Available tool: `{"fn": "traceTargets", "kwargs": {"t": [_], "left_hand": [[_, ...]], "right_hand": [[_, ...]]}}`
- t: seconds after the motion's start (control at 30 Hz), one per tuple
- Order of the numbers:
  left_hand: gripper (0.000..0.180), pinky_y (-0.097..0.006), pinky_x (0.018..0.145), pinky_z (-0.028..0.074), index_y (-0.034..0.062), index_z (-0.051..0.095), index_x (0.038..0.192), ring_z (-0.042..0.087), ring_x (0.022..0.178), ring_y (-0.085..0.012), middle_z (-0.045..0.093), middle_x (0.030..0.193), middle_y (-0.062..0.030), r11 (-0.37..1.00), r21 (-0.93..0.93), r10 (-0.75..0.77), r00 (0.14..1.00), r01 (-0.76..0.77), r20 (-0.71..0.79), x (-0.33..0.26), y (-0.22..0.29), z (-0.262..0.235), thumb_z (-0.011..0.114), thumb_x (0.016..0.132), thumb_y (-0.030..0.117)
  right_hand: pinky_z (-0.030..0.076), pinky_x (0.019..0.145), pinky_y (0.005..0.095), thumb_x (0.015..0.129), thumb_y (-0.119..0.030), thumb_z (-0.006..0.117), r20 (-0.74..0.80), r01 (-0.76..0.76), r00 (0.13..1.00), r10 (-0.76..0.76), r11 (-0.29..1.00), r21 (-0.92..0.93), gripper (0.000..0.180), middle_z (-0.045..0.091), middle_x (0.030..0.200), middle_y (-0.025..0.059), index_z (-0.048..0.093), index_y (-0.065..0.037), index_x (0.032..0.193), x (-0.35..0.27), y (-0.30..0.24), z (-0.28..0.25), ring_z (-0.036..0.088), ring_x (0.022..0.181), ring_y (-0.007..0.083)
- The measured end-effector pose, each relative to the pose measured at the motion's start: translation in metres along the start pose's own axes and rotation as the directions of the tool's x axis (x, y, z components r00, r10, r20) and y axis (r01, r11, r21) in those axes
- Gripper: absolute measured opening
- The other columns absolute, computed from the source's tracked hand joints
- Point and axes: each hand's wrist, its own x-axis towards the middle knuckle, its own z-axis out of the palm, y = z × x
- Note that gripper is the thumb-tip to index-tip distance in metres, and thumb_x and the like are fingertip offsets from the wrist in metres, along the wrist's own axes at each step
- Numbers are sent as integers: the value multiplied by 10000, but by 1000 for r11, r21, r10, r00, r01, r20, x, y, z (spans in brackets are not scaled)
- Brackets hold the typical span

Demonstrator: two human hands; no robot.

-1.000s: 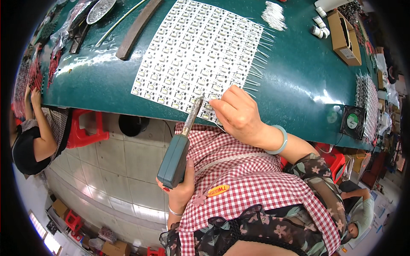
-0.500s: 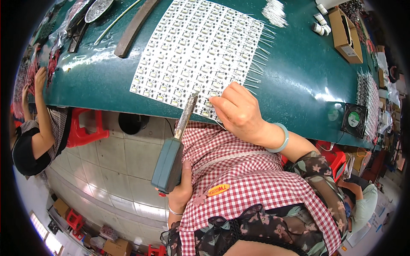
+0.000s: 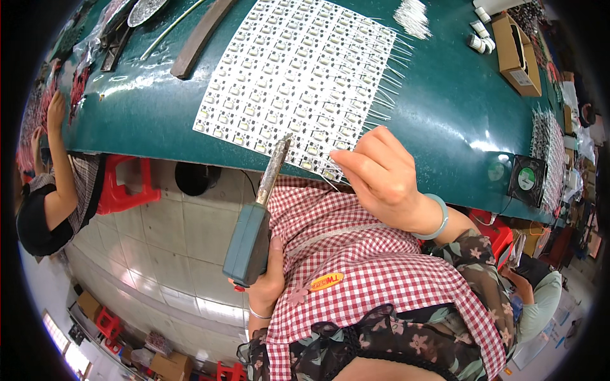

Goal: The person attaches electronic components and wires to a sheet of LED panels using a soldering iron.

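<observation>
In the head view, the left hand (image 3: 267,282), low and left of centre, is wrapped round the dark blue-green handle of a soldering iron (image 3: 246,244). Its metal shaft slants up to the lower edge of a white LED circuit-board sheet (image 3: 273,82), its tip over the boards; contact there cannot be told.

The right hand (image 3: 384,178), just right of centre, has thumb and forefinger pinched together at the sheet's lower right corner; any wire between them is too small to tell.

The sheet lies upper centre on the green worktop (image 3: 457,127), thin white wires (image 3: 391,82) sticking out along its right side. A bundle of white wires (image 3: 412,19) lies top right, near an open cardboard box (image 3: 518,63).
</observation>
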Motion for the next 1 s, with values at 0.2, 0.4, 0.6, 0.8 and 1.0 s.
{"fn": "traceTargets", "kwargs": {"t": [0.2,0.4,0.6,0.8,1.0], "left_hand": [[418,-334,914,511,-58,624,1236,657,1034,-225,677,1155,-156,1000,12,26,1000,-26,9,-2,0,-1,738,837,-8],[409,-338,917,515,-63,628,1234,655,1047,-226,676,1163,-157,999,30,10,999,-11,38,-7,-3,-4,735,842,-15],[386,-332,900,521,-64,638,1212,657,1034,-221,678,1160,-152,999,43,17,998,-19,54,-5,-1,-5,743,844,-12],[354,-328,878,527,-66,653,1179,667,997,-218,691,1117,-149,997,80,-16,998,11,56,-6,0,-3,751,846,2],[311,-319,828,529,-67,667,1130,668,929,-200,702,1042,-139,991,132,-3,998,-5,57,-4,2,-2,759,842,9]], "right_hand": [[430,642,361,708,-5,720,13,46,999,-47,997,62,227,521,755,46,675,-46,927,2,18,26,547,750,236],[423,658,367,729,-15,721,9,33,999,-34,998,49,207,529,757,42,679,-61,926,-1,22,36,546,760,234],[424,664,365,732,-16,721,26,28,999,-29,999,45,199,528,756,40,681,-61,922,-1,21,35,545,762,233],[427,676,361,728,-16,712,32,20,999,-21,999,31,195,522,765,39,678,-64,914,-1,21,35,542,775,230],[444,646,355,692,3,759,35,24,999,-25,999,25,243,550,749,36,715,-58,923,0,22,34,554,741,228]]}}
